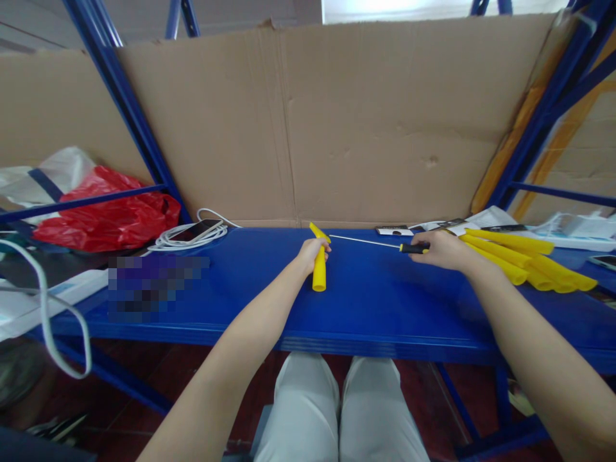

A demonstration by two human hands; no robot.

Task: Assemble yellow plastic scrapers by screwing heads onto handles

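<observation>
My left hand is closed around a yellow plastic tube with a wider, rounded lower end and a slanted piece at its top. In my right hand is a screwdriver with a black and yellow handle. Its long thin shaft points left, and the tip reaches the upper part of the tube beside my left fingers. Whether the tip goes into the tube I cannot tell. Several similar yellow tubes lie in a pile to the right of my right hand.
The blue tabletop ends just before my knees. A cardboard sheet stands along the back between blue posts. At left are a red plastic bag, a coiled white cable with a phone, and a pixelated patch. White power strips lie at both sides.
</observation>
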